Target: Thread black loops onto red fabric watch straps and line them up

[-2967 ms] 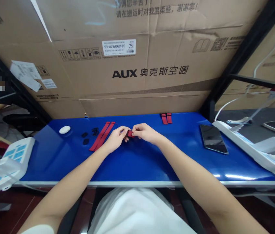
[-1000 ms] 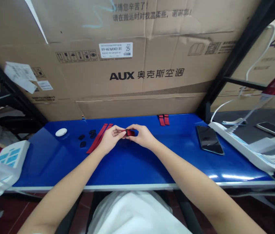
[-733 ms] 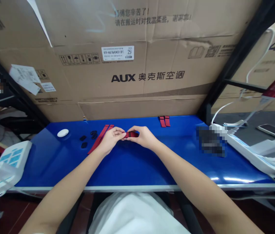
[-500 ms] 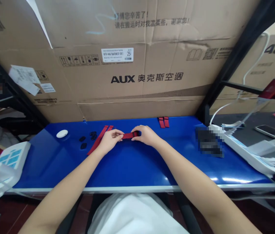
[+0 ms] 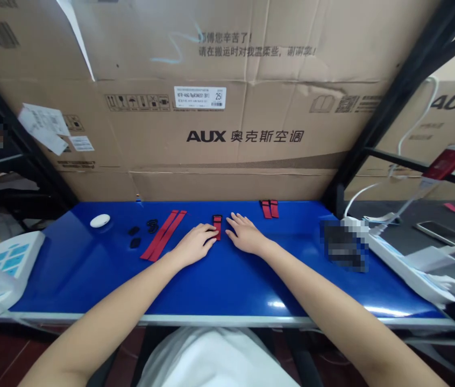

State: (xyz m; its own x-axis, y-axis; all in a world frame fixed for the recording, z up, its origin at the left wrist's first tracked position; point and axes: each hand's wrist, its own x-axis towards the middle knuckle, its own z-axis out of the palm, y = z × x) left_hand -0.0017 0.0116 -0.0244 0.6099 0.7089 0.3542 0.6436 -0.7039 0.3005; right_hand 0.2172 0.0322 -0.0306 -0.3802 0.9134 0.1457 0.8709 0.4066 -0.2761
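Note:
A short red webbing strap with a black buckle (image 5: pixel 218 221) lies on the blue tabletop, its buckle end pointing away from me. My left hand (image 5: pixel 196 245) is beside it, fingers apart, with the fingertips touching the strap's left side. To the right of the strap, my right hand (image 5: pixel 245 234) hovers or rests with its fingers spread and holds nothing. Two long red straps (image 5: pixel 163 235) lie slanted to the left of my left hand. Farther left are several small black plastic pieces (image 5: pixel 134 243). Two short red straps with black buckles (image 5: pixel 270 209) lie side by side at the back.
A large cardboard box (image 5: pixel 227 177) stands behind the blue table (image 5: pixel 227 293). White power strips lie at the left (image 5: pixel 13 263) and right (image 5: pixel 409 263). A round white object (image 5: pixel 100 221) is at the back left, and a blurred dark object (image 5: pixel 344 245) at the right.
The red strap was stretched level between both hands; now it lies on the table, turned lengthwise. My right hand has let go of it and opened, and my left fingers have loosened.

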